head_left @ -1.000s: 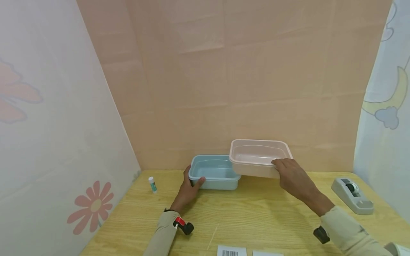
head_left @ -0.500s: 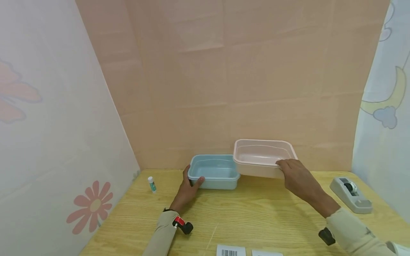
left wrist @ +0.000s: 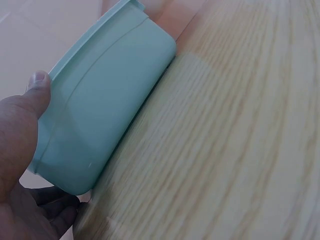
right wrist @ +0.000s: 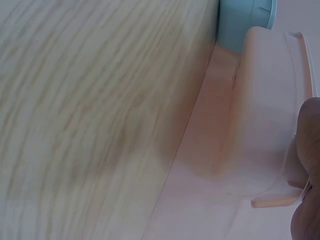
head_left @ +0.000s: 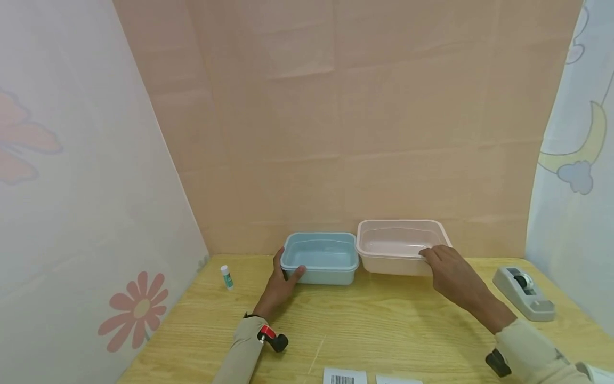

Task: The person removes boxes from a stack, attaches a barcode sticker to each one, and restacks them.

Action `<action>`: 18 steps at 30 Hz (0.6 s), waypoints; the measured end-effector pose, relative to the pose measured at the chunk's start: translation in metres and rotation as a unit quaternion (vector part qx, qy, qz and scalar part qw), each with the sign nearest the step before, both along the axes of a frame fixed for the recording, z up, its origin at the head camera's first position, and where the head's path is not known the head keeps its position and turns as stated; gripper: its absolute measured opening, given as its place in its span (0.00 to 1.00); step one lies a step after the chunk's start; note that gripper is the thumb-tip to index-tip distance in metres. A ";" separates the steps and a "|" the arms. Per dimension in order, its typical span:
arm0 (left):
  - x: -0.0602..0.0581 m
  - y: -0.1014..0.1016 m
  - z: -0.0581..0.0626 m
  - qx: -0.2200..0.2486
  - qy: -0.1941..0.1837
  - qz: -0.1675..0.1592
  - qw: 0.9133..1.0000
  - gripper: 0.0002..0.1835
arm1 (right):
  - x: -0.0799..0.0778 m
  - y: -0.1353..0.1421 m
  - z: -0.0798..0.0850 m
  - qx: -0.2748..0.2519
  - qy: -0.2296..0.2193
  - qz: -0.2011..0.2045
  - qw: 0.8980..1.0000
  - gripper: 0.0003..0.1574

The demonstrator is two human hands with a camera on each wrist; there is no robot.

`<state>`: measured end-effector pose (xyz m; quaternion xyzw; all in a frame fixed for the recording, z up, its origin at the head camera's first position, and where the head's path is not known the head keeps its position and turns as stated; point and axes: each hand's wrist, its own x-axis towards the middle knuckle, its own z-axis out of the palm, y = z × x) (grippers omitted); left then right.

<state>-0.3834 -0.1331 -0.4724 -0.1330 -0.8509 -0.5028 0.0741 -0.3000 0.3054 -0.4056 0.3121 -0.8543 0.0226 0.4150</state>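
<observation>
A light blue plastic bin (head_left: 331, 276) stands at the back of the table, close to the backdrop. My left hand (head_left: 278, 285) grips its left end, thumb on the front wall and fingers round the side; the left wrist view shows the thumb at the rim of the blue bin (left wrist: 105, 100). To its right is a pink plastic bin (head_left: 393, 265), held by my right hand (head_left: 448, 274) at the front right of its rim. Both bins look bare inside. In the right wrist view the pink bin (right wrist: 270, 115) is raised off the wood, its left end close to the blue bin.
A glue stick (head_left: 227, 277) stands at the left of the wooden table (head_left: 364, 325). On the right sits a grey tape dispenser (head_left: 525, 293). Two white cards, one with a barcode (head_left: 344, 376), lie at the front edge. A tan backdrop (head_left: 336, 133) rises behind the bins.
My right hand has moved the pink bin right and then down, from overlapping the blue bin to beside it. The left hand and blue bin have stayed in place.
</observation>
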 end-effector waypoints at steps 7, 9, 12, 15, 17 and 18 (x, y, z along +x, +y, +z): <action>0.000 -0.001 0.001 0.004 0.001 0.002 1.000 0.50 | 0.002 0.005 -0.007 -0.003 0.007 0.008 1.000 0.19; 0.001 -0.001 0.001 0.005 -0.001 0.002 1.000 0.50 | 0.002 0.007 -0.010 -0.005 0.011 0.015 1.000 0.20; 0.002 -0.001 0.000 0.007 -0.001 0.001 1.000 0.49 | 0.002 0.010 -0.015 -0.007 0.017 0.024 1.000 0.19; 0.002 -0.001 0.000 0.007 -0.002 -0.002 1.000 0.50 | 0.001 0.013 -0.019 -0.007 0.017 0.026 1.000 0.20; 0.002 -0.001 0.000 0.006 -0.001 -0.001 1.000 0.50 | 0.000 0.015 -0.021 -0.005 0.012 0.022 1.000 0.20; 0.002 0.000 0.000 0.007 -0.002 0.000 1.000 0.50 | 0.000 0.016 -0.021 -0.004 0.009 0.020 1.000 0.20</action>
